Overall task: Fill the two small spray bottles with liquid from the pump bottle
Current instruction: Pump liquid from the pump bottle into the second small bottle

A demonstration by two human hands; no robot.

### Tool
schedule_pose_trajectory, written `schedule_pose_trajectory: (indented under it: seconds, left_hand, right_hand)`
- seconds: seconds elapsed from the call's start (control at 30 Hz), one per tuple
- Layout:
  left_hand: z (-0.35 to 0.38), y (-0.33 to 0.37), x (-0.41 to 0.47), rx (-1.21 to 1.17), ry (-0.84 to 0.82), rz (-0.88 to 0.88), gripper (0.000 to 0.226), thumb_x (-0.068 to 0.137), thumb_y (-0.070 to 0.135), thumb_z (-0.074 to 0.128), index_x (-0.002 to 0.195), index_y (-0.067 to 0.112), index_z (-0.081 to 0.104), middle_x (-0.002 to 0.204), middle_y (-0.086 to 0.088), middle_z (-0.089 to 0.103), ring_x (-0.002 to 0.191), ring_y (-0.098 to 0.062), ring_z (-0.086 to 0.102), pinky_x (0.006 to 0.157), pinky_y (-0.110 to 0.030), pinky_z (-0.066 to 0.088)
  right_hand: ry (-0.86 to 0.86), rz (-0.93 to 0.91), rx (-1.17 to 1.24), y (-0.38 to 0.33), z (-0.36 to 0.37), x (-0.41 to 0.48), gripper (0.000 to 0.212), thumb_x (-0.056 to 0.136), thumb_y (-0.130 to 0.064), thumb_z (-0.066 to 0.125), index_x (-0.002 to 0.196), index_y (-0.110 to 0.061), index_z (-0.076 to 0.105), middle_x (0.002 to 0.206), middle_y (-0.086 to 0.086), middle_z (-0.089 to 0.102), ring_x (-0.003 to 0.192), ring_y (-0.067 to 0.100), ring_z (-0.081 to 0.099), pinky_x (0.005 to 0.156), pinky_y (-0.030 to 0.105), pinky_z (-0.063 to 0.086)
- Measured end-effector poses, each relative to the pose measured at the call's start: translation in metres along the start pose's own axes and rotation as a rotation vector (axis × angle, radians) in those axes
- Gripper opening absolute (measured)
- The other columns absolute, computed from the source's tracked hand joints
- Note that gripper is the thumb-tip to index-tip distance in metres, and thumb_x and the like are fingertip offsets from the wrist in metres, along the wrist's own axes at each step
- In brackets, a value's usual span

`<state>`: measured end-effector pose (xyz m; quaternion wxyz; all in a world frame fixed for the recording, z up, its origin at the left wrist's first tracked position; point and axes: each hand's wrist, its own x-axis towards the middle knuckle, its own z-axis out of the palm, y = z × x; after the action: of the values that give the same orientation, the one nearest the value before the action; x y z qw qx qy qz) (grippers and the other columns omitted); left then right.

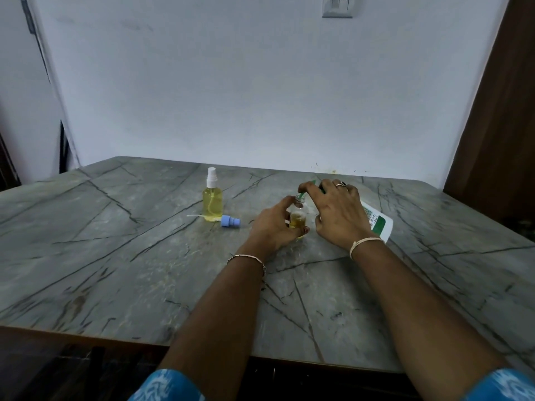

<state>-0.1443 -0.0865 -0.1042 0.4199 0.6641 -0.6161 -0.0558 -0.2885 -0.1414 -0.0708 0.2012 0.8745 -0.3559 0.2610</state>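
you're gripping the open spray bottle [296, 219] in your left hand [273, 227], right hand [337, 212] holding the tilted pump bottle [379, 224], spout [302, 195] sitting at its mouth

Illumination dim, even, cool in tone; source not in view. Wall [260, 82] reads flat bluish-grey. Desk [115, 256] shadows faint, soft-edged. Capped spray bottle [212, 202] shows pale translucent glow. Wide-angle distortion bows desk edges and wall lines. Sleeve [166, 386] at bottom edge blurred; lower corners dark.
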Motion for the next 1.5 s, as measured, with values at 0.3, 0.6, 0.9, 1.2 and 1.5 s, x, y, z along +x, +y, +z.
schedule_pose_trajectory:
  seconds: [0.3,0.6,0.9,1.2,1.5]
  left_hand:
    - [0.0011,0.001,0.0,0.052,0.024,0.016,0.061,0.076,0.049,0.074,0.125,0.028,0.046,0.105,-0.002,0.069,0.085,-0.017,0.067,0.072,-0.024,0.045]
    - [0.0022,-0.0001,-0.0013,0.049,0.031,0.021,0.058,0.077,0.046,0.073,0.125,0.026,0.047,0.104,-0.002,0.069,0.079,-0.013,0.063,0.071,-0.021,0.043]
    - [0.0033,-0.0021,-0.0001,0.081,0.028,0.028,0.06,0.078,0.048,0.072,0.128,0.028,0.046,0.106,-0.003,0.069,0.087,-0.02,0.067,0.079,-0.03,0.052]
    - [0.0015,-0.0005,-0.0002,0.066,0.029,0.018,0.051,0.078,0.047,0.072,0.12,0.028,0.049,0.101,-0.001,0.068,0.082,-0.018,0.065,0.07,-0.022,0.042]
    - [0.0009,0.0004,0.0012,0.083,0.016,0.023,0.051,0.079,0.047,0.071,0.121,0.028,0.048,0.103,-0.001,0.069,0.086,-0.019,0.066,0.071,-0.024,0.043]
  right_hand:
    - [-0.03,-0.009,0.002,0.003,0.0001,-0.0017,0.073,0.08,-0.024,0.066,0.14,-0.036,0.028,0.123,0.007,0.051,0.117,0.028,0.048,0.103,0.046,0.033]
    - [0.016,-0.007,-0.031,-0.0006,0.0026,-0.0016,0.068,0.079,-0.02,0.064,0.137,-0.033,0.033,0.123,0.008,0.052,0.117,0.029,0.048,0.102,0.046,0.033]
    - [-0.007,-0.007,0.007,0.002,0.0026,-0.003,0.069,0.077,-0.02,0.067,0.134,-0.034,0.032,0.119,0.007,0.054,0.114,0.029,0.05,0.102,0.046,0.035]
    - [-0.004,-0.012,-0.019,0.0008,0.0021,-0.0029,0.07,0.079,-0.02,0.064,0.14,-0.033,0.031,0.123,0.008,0.052,0.116,0.029,0.049,0.104,0.046,0.034]
    - [0.009,0.008,-0.024,-0.0014,0.0005,-0.0011,0.065,0.077,-0.02,0.066,0.133,-0.032,0.035,0.122,0.007,0.053,0.115,0.029,0.05,0.101,0.046,0.035]
